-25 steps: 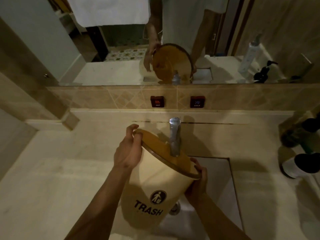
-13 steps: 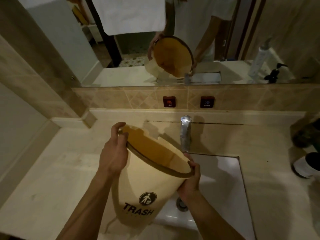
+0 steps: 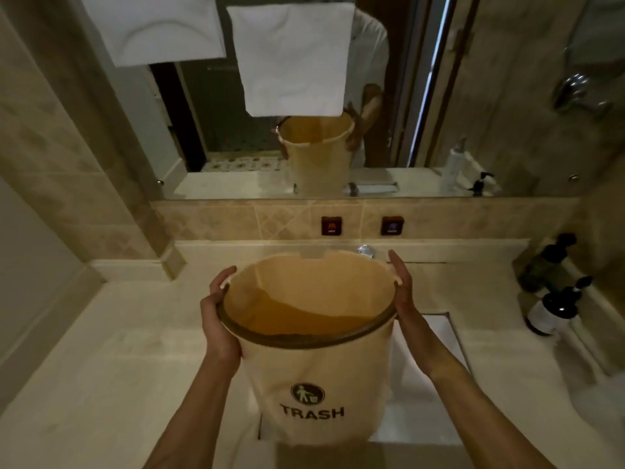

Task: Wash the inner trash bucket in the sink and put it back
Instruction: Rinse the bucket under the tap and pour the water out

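Observation:
I hold a cream trash bucket [image 3: 318, 377] marked "TRASH" upright above the white sink [image 3: 422, 394]. Its mouth faces up and shows an orange-brown inside and a dark rim. My left hand [image 3: 216, 316] grips the rim on the left side. My right hand [image 3: 402, 292] presses flat against the rim on the right side. The chrome tap [image 3: 367, 250] is mostly hidden behind the bucket's far edge.
Red hot [image 3: 331, 226] and blue cold [image 3: 392, 226] buttons sit on the tiled backsplash. Dark pump bottles [image 3: 551, 309] stand on the counter at right. A mirror [image 3: 439, 96] hangs above, with white towels [image 3: 291, 59] at the top. The beige counter [image 3: 118, 367] spreads left.
The bucket has been turned from tilted toward the tap to upright and lifted higher. My view has tipped up, showing more mirror and towels.

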A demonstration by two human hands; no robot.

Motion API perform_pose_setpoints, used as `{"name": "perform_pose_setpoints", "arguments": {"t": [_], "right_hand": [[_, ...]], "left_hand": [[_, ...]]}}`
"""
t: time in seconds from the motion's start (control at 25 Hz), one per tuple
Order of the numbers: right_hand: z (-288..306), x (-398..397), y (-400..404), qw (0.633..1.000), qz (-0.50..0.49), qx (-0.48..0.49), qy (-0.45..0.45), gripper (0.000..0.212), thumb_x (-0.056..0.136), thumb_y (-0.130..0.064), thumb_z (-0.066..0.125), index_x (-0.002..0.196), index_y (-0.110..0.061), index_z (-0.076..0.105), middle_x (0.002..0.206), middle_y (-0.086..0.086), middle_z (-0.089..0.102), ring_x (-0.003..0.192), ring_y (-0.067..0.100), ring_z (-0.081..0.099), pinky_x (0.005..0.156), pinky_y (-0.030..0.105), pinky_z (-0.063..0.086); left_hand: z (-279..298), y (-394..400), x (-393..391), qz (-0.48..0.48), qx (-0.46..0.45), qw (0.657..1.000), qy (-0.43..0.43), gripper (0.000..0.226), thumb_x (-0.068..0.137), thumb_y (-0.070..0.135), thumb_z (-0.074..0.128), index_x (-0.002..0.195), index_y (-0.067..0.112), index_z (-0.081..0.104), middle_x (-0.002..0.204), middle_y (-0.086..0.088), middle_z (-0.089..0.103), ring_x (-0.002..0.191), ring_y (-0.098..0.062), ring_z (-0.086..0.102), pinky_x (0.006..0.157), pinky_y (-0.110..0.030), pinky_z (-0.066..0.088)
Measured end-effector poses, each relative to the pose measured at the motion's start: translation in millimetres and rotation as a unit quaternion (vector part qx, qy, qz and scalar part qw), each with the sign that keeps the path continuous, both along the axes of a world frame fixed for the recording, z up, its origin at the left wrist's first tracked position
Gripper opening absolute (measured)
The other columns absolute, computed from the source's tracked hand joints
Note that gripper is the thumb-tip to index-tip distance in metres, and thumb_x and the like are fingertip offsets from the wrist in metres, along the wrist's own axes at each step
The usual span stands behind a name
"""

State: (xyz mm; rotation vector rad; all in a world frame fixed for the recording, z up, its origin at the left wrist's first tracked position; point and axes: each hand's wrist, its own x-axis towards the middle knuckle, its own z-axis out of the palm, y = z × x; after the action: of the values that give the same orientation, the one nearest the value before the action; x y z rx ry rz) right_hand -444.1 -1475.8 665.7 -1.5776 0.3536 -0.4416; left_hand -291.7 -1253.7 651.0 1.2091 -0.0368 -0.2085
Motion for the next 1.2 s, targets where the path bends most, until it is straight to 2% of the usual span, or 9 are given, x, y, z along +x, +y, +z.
{"name": "perform_pose_setpoints", "arguments": {"t": [0.08, 0.2, 0.28, 0.4, 0.64, 0.76, 0.88, 1.04, 1.2], "right_hand": [[13.1, -14.8, 4.7, 0.998, -0.05, 0.003, -0.037, 0.124, 0.046, -0.1, 0.042, 0.149, -0.035, 0.016, 0.131, -0.038, 0.032, 0.109, -0.025, 0.043, 0.087, 0.004, 0.042], [10.0, -32.4, 0.3, 0.987, -0.127, 0.02, -0.098, 0.077, 0.081, -0.07, 0.043, 0.144, -0.026, 0.034, 0.112, -0.032, 0.058, 0.093, -0.015, 0.059, 0.073, 0.007, 0.048], [6.7, -39.9, -8.5, 0.98, -0.155, 0.051, -0.114, 0.06, 0.088, -0.05, 0.037, 0.138, -0.018, 0.043, 0.109, -0.013, 0.061, 0.089, -0.002, 0.063, 0.07, 0.016, 0.052], [3.3, -54.1, -25.4, 0.979, -0.156, 0.08, -0.102, 0.056, 0.087, -0.048, 0.038, 0.13, -0.015, 0.051, 0.116, 0.004, 0.061, 0.102, 0.017, 0.061, 0.083, 0.031, 0.05], [-15.5, -73.9, -38.7, 0.975, -0.161, 0.135, -0.075, 0.06, 0.083, -0.053, 0.037, 0.128, -0.016, 0.052, 0.114, 0.005, 0.06, 0.104, 0.02, 0.058, 0.08, 0.031, 0.047], [-21.9, -70.0, -32.3, 0.979, -0.119, 0.167, -0.022, 0.069, 0.074, -0.067, 0.042, 0.125, -0.024, 0.056, 0.119, 0.01, 0.059, 0.109, 0.029, 0.057, 0.081, 0.04, 0.052], [-18.6, -55.3, -21.6, 0.978, -0.106, 0.178, -0.015, 0.059, 0.079, -0.057, 0.038, 0.122, -0.02, 0.057, 0.106, 0.007, 0.064, 0.095, 0.022, 0.062, 0.066, 0.03, 0.055], [-12.3, -52.3, -45.2, 0.979, -0.147, 0.128, -0.055, 0.057, 0.086, -0.05, 0.033, 0.128, -0.016, 0.052, 0.113, 0.002, 0.06, 0.102, 0.015, 0.059, 0.075, 0.026, 0.051], [-21.3, -60.3, -65.3, 0.977, -0.154, 0.129, -0.07, 0.057, 0.087, -0.047, 0.032, 0.127, -0.012, 0.051, 0.113, 0.005, 0.061, 0.101, 0.015, 0.059, 0.072, 0.024, 0.05]], "left_hand": [[6.2, -10.0, -10.8, -0.038, -0.008, 0.999, -0.011, 0.06, 0.081, 0.046, 0.037, 0.129, 0.016, 0.057, 0.124, -0.013, 0.062, 0.12, -0.043, 0.051, 0.098, -0.058, 0.042], [14.5, -25.3, -28.1, -0.084, 0.002, 0.996, -0.017, 0.067, 0.082, 0.05, 0.039, 0.144, 0.025, 0.047, 0.131, -0.013, 0.06, 0.118, -0.035, 0.056, 0.099, -0.053, 0.045], [17.1, -32.1, -38.1, -0.119, 0.027, 0.991, -0.058, 0.061, 0.091, 0.049, 0.036, 0.143, 0.019, 0.046, 0.133, -0.011, 0.058, 0.117, -0.022, 0.059, 0.095, -0.039, 0.051], [17.5, -45.4, -55.0, -0.129, 0.032, 0.984, -0.117, 0.045, 0.106, 0.031, 0.024, 0.132, 0.0, 0.044, 0.117, -0.006, 0.059, 0.094, 0.003, 0.065, 0.077, -0.017, 0.053], [1.2, -53.3, -75.9, -0.13, 0.048, 0.985, -0.103, 0.077, 0.077, 0.08, 0.048, 0.12, 0.016, 0.052, 0.121, -0.017, 0.059, 0.11, -0.03, 0.059, 0.095, -0.047, 0.049], [-10.4, -40.7, -71.9, -0.109, 0.08, 0.989, -0.065, 0.066, 0.082, 0.076, 0.044, 0.117, 0.021, 0.053, 0.119, -0.019, 0.061, 0.11, -0.03, 0.061, 0.098, -0.055, 0.048], [-3.5, -30.8, -55.8, -0.086, 0.109, 0.988, -0.063, 0.055, 0.083, 0.07, 0.042, 0.114, 0.027, 0.055, 0.12, -0.012, 0.06, 0.112, -0.029, 0.059, 0.102, -0.057, 0.045], [11.9, -58.4, -53.3, -0.082, 0.085, 0.986, -0.116, 0.053, 0.081, 0.061, 0.043, 0.116, 0.023, 0.054, 0.116, -0.008, 0.058, 0.108, -0.024, 0.057, 0.098, -0.051, 0.045], [-9.9, -73.0, -65.6, -0.097, 0.066, 0.989, -0.092, 0.058, 0.082, 0.058, 0.044, 0.121, 0.016, 0.052, 0.111, -0.005, 0.062, 0.105, -0.025, 0.058, 0.095, -0.05, 0.046]]}}
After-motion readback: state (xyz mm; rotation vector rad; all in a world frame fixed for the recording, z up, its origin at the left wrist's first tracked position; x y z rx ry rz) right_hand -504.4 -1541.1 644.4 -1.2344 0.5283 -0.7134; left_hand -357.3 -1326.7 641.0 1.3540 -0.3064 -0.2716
